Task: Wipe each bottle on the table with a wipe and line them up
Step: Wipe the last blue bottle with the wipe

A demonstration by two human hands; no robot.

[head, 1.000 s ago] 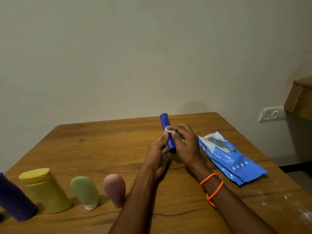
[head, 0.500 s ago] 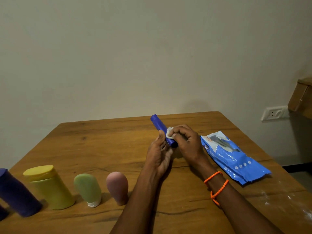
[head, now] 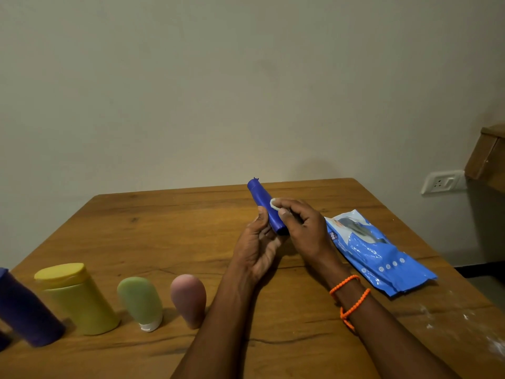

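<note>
A slim blue bottle [head: 263,202] is held tilted above the table's middle, its top pointing up and to the left. My left hand [head: 255,248] grips its lower end from the left. My right hand [head: 303,228] presses a small white wipe [head: 274,204] against the bottle's side. Along the front left stand a dark purple bottle [head: 26,310], a yellow jar [head: 78,298], a green tube [head: 140,302] on its white cap and a pink tube [head: 188,298].
A blue pack of wipes [head: 377,253] lies flat on the wooden table [head: 153,236] to the right of my hands. White smears mark the table's front right corner [head: 464,321]. A wall socket [head: 440,181] and a wooden ledge [head: 489,157] are at the right.
The blue bottle has tipped from nearly upright to leaning left, then risen a little. My right hand with the wipe has slid along its side.
</note>
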